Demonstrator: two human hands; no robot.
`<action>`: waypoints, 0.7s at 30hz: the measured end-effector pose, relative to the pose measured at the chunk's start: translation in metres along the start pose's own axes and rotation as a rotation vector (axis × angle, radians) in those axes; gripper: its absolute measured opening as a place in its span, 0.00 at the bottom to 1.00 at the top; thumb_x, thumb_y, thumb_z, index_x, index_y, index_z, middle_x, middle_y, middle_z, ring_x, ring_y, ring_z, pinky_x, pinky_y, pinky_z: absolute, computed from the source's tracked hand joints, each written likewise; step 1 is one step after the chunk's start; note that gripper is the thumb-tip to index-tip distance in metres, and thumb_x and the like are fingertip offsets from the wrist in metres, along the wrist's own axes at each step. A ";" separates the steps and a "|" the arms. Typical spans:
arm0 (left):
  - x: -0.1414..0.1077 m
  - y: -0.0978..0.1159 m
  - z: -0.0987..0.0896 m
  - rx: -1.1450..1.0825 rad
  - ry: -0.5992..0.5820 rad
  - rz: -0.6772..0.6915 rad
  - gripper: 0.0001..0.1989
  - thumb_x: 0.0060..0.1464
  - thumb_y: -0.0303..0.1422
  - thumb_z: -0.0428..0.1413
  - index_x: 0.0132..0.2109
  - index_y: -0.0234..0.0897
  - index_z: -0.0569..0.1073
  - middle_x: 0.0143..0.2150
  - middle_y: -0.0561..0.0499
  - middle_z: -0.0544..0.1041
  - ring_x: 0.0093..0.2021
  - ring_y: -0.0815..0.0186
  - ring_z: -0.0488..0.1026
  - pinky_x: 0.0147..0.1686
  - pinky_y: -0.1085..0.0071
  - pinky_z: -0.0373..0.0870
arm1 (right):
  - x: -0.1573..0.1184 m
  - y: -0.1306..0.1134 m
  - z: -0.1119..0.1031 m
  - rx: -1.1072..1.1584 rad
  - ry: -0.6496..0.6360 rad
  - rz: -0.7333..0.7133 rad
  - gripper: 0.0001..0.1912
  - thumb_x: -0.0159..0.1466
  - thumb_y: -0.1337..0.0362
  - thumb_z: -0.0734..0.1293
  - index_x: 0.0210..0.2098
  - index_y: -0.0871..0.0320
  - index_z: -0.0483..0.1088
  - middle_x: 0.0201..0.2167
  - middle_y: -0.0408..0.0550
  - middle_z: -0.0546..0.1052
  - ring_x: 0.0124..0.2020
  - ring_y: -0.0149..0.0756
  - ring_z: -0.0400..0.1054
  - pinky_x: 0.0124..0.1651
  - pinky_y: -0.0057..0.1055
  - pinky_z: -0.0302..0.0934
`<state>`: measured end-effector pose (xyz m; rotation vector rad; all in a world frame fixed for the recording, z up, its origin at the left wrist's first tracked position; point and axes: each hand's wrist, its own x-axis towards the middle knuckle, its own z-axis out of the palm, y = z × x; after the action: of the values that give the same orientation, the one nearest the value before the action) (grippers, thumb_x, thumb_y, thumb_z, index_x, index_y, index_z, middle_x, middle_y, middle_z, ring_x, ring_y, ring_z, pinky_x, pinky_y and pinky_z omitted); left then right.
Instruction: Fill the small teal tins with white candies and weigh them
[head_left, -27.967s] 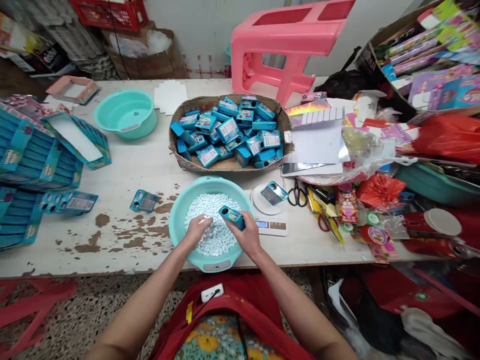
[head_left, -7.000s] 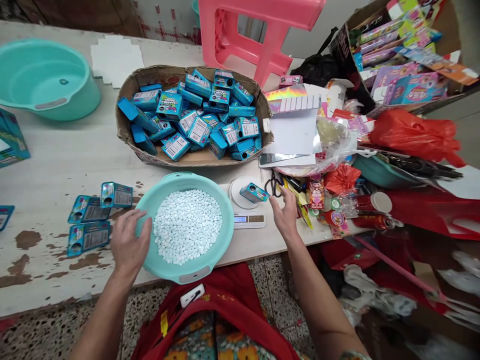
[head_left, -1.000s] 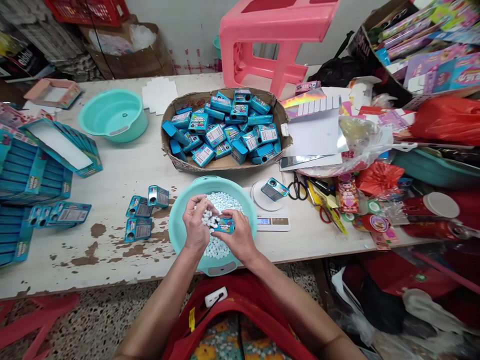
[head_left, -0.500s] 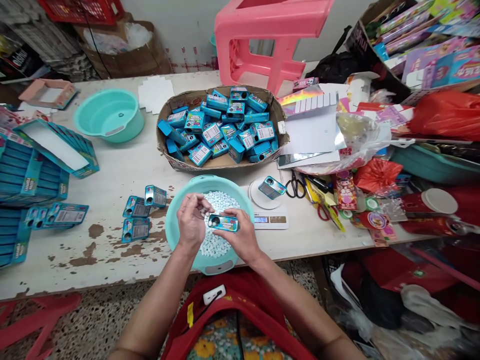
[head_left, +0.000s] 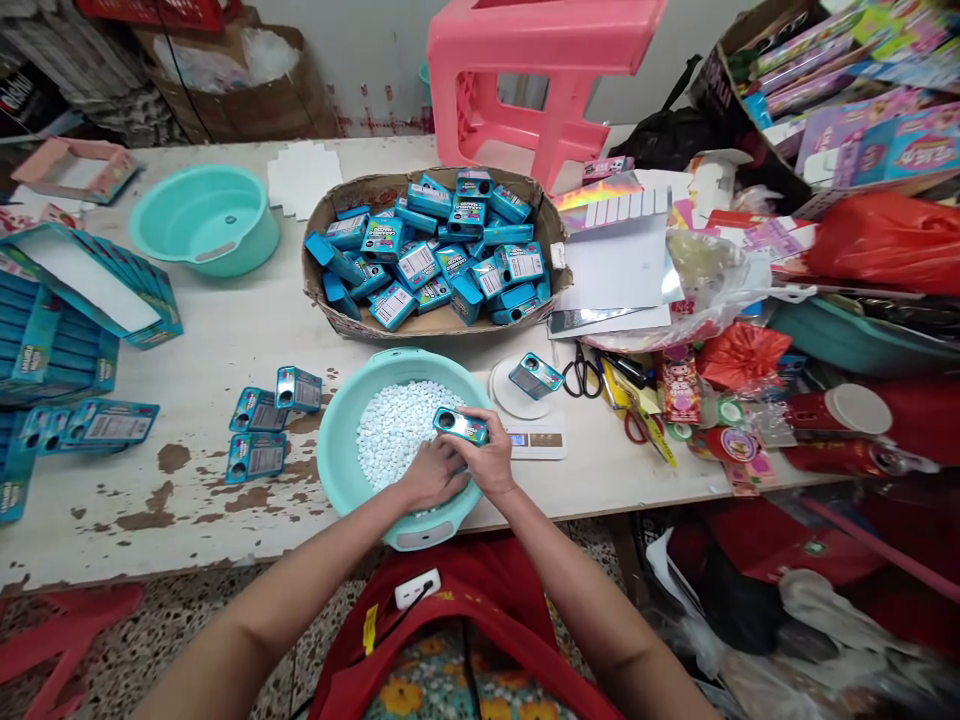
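Note:
My right hand [head_left: 487,455] is closed around a small blue candy box [head_left: 460,426], holding it tilted over the right side of a turquoise basin [head_left: 337,450]. A round dark opening shows at the box's left end. My left hand [head_left: 435,475] is down in the basin, just below the box, among many small white candies [head_left: 394,430]. Its fingertips are hidden, so I cannot tell how they are bent. Beside the basin on the right, another blue box [head_left: 535,376] rests on the round plate of a white scale [head_left: 551,445].
Behind the basin, a cardboard tray [head_left: 442,328] holds many blue boxes. Several boxes [head_left: 257,455] stand at the left, near stacked display cartons [head_left: 67,340] and a second turquoise basin [head_left: 202,215]. Scissors [head_left: 582,372], plastic bags and packaging crowd the right side.
My left hand has dropped from beside the box's opening into the candies. The box in my right hand has shifted slightly right and up. The view has moved a little.

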<state>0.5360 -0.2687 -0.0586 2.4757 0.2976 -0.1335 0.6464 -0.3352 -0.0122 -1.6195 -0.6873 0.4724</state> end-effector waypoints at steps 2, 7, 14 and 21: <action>-0.021 -0.009 -0.009 0.124 -0.122 0.001 0.17 0.55 0.41 0.48 0.48 0.38 0.71 0.49 0.41 0.70 0.49 0.52 0.66 0.48 0.53 0.63 | 0.002 0.014 0.005 -0.018 -0.004 -0.020 0.20 0.51 0.60 0.75 0.42 0.54 0.69 0.42 0.46 0.75 0.47 0.39 0.70 0.54 0.40 0.62; -0.051 -0.032 -0.024 0.058 -0.159 -0.252 0.13 0.50 0.37 0.53 0.43 0.40 0.72 0.40 0.45 0.72 0.37 0.58 0.70 0.37 0.64 0.66 | 0.004 0.010 0.000 -0.051 -0.061 0.014 0.19 0.53 0.61 0.72 0.44 0.55 0.68 0.43 0.48 0.75 0.48 0.39 0.69 0.54 0.39 0.63; -0.034 -0.019 -0.062 -0.949 0.477 -0.624 0.11 0.46 0.40 0.59 0.33 0.38 0.69 0.22 0.56 0.67 0.17 0.72 0.60 0.18 0.76 0.54 | -0.017 -0.001 0.000 -0.053 -0.183 0.103 0.27 0.53 0.62 0.73 0.50 0.55 0.63 0.46 0.50 0.74 0.49 0.40 0.70 0.54 0.40 0.63; -0.011 0.028 -0.099 -1.509 0.985 -0.404 0.09 0.51 0.38 0.54 0.32 0.37 0.65 0.27 0.54 0.70 0.26 0.69 0.71 0.27 0.72 0.68 | -0.024 -0.031 0.015 -0.248 -0.278 -0.018 0.26 0.53 0.65 0.73 0.49 0.54 0.63 0.44 0.49 0.75 0.48 0.42 0.69 0.51 0.41 0.61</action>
<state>0.5343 -0.2326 0.0384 0.7937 0.8756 0.8487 0.6140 -0.3376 0.0135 -1.7953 -0.9997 0.6256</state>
